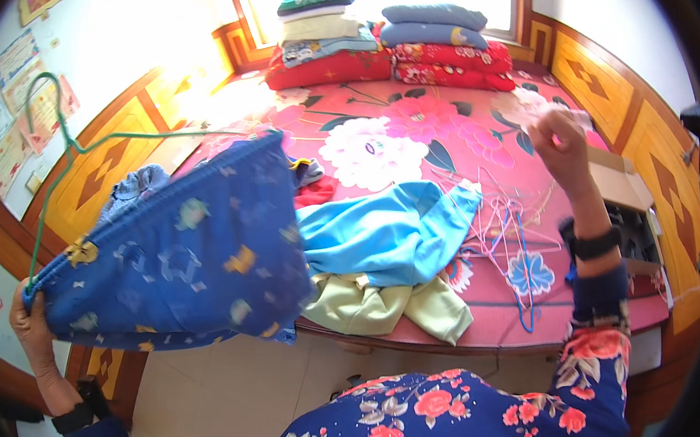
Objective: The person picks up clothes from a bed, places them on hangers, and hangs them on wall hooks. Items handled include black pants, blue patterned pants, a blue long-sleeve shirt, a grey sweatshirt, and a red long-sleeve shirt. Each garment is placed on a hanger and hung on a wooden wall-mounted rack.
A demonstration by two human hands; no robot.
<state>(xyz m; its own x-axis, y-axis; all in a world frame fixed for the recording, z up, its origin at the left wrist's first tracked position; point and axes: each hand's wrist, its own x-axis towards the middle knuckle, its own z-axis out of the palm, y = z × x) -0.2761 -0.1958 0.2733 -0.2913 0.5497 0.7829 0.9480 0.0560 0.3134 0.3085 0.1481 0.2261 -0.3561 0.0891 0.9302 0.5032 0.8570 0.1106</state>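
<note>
My left hand (33, 318) grips the waistband corner of blue patterned elastic-waist shorts or trousers (184, 252), together with the lower end of a green wire hanger (124, 136). The hanger's hook points up at the left, and its other end reaches the garment's far waistband corner. My right hand (558, 138) is raised over the right side of the bed with its fingers curled; whether it holds anything thin cannot be told. Between the hands, a light blue garment (382, 234) lies on the bed, over a pale green garment (370, 304) at the front edge.
Tangled pink and blue hangers (504, 230) lie on the flowered bed cover (441, 117). Folded clothes (321, 27) and blue folded items (433, 27) sit on red bedding by the window. A cardboard box (626, 194) stands at the right, and more clothes (135, 187) lie behind the blue garment.
</note>
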